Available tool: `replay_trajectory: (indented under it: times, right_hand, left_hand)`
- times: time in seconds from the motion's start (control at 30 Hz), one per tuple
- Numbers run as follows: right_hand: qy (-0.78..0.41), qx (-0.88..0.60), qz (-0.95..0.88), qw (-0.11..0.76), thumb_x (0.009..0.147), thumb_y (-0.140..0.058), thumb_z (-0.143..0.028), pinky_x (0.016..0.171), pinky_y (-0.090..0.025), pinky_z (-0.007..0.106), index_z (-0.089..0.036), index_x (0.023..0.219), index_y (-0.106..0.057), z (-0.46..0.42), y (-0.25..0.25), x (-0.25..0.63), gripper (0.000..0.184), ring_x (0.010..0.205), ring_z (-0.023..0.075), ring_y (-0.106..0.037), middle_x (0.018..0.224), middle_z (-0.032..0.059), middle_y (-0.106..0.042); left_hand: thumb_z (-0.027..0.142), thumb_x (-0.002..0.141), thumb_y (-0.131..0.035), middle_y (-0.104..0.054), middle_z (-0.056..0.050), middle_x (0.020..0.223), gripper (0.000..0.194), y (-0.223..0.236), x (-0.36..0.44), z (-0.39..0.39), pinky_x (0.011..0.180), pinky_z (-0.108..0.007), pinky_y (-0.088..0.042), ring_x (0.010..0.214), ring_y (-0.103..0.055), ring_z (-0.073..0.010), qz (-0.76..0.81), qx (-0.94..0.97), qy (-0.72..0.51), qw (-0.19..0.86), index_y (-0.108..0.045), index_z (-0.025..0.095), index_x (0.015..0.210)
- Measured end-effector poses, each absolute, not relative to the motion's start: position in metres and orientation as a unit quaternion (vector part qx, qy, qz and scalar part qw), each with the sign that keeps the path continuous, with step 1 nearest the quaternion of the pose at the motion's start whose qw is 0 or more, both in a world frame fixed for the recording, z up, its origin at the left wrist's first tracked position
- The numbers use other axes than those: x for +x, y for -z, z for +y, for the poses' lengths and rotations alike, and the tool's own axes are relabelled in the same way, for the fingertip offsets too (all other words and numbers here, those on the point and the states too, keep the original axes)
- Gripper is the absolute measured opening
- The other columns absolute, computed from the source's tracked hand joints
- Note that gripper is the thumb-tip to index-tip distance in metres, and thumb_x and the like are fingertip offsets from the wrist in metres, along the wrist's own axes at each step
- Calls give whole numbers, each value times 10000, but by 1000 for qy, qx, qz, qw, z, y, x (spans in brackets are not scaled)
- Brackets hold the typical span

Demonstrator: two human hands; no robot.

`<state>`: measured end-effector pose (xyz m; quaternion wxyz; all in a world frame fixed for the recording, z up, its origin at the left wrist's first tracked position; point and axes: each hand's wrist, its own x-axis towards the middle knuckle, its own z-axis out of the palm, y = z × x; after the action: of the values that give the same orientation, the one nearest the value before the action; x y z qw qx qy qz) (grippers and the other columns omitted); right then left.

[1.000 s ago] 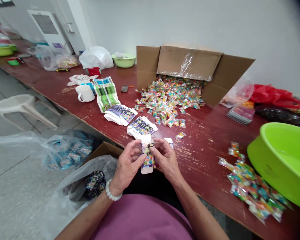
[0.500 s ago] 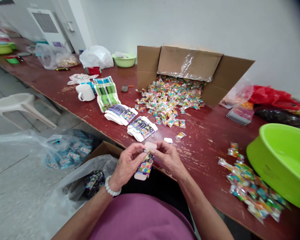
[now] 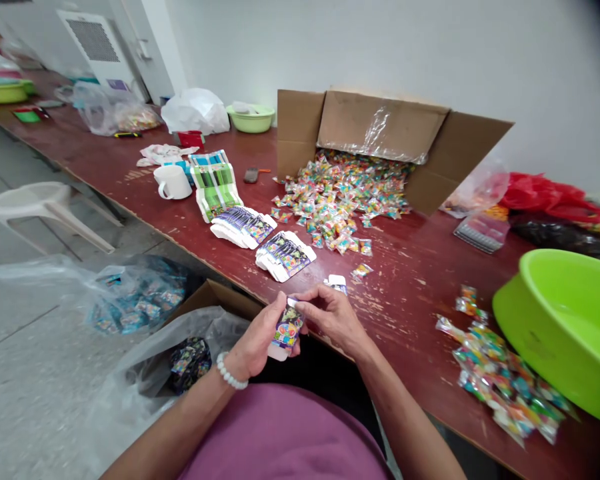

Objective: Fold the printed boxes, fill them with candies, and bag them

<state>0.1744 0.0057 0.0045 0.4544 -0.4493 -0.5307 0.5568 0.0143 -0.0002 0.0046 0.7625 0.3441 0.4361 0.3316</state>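
A small purple printed carton (image 3: 287,328) is held just in front of the red table's edge (image 3: 410,373). My left hand (image 3: 257,340) wraps round its lower part, fingers closed. My right hand (image 3: 330,313) pinches the carton's top end, pressing its white flap down. Two stacks of flat purple cartons (image 3: 285,253) lie on the table just beyond my hands. A loose candy packet (image 3: 361,271) and a small white-and-blue piece (image 3: 337,283) lie near my right hand.
A tipped cardboard box (image 3: 380,133) spills wrapped candies (image 3: 337,200) onto the table. A lime green basin (image 3: 565,327) and more candies (image 3: 505,380) are at the right. White mug (image 3: 173,181), green cartons (image 3: 215,190), plastic bags of filled cartons (image 3: 190,360) lower left, white stool (image 3: 35,207).
The carton's top flap, standing open a second ago, has been folded down by my right hand. Both hands and the carton have dropped slightly toward the table edge.
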Motion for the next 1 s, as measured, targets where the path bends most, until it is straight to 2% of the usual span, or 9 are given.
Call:
replay_trajectory:
  times: [0.07,0.2,0.4,0.5,0.6,0.67,0.8,0.87,1.0]
  right_hand:
    - [-560,-467,-519,445,801,-732,-416,459,-450,214,-171,858,-665,9,-9,173,260,484,111,-589,647,1,-673]
    - [-577,-466,-482,467,761,-750,-412,419,-437,207,-163,741,-633,14,-17,171,275,419,110,-587,585,-8,-665]
    - [-602,-448,-441,493,724,-780,-430,402,-443,217,-169,705,-619,15,-15,165,307,405,117,-587,575,-9,-671]
    - [-604,-441,-445,493,751,-770,-427,415,-450,226,-172,732,-632,13,-11,165,290,428,116,-580,622,2,-687]
    - [-578,-414,-500,494,826,-710,-416,485,-492,243,-185,786,-649,8,-7,167,243,556,122,-615,911,55,-737]
    - [-525,-404,-565,492,880,-653,-389,544,-513,255,-201,837,-660,3,-3,168,193,644,127,-626,1081,69,-708]
    - [-385,-429,-653,492,886,-631,-276,744,-524,308,-220,937,-670,-3,8,169,85,855,176,-643,1081,70,-696]
    - [-401,-437,-643,485,881,-628,-266,785,-513,322,-209,930,-668,-1,11,170,85,885,188,-649,1030,67,-713]
    - [-510,-444,-609,415,885,-624,-353,660,-496,285,-190,945,-693,16,5,188,186,697,161,-633,835,30,-715]
  left_hand:
    - [679,916,-376,-662,-42,699,589,-5,16,1,408,-204,-420,430,-588,-117,441,356,-338,751,-612,140,935]
    - [732,882,-379,-676,-62,707,655,-4,15,3,423,-209,-433,442,-590,-115,446,398,-342,725,-628,128,849]
    - [696,907,-378,-680,-84,707,659,4,8,8,453,-218,-441,463,-590,-114,442,467,-334,689,-658,107,815]
    - [667,909,-427,-679,-73,710,608,4,6,9,463,-224,-450,471,-587,-117,434,476,-346,682,-671,110,927]
    - [643,916,-446,-671,-50,713,603,3,7,8,453,-218,-438,475,-583,-116,426,466,-364,685,-641,131,1167]
    - [641,910,-463,-662,-38,714,626,4,9,6,436,-217,-429,467,-578,-118,426,441,-364,701,-596,151,1276]
    - [656,903,-458,-656,-24,713,647,8,13,5,416,-223,-420,439,-562,-118,417,375,-350,751,-562,182,1331]
    - [623,910,-482,-669,-27,750,600,8,13,7,472,-239,-463,502,-601,-132,400,361,-334,773,-564,202,1329]
    - [381,832,-713,-707,-77,1017,429,1,5,13,770,-281,-524,867,-666,-184,367,416,-289,780,-644,182,1206]
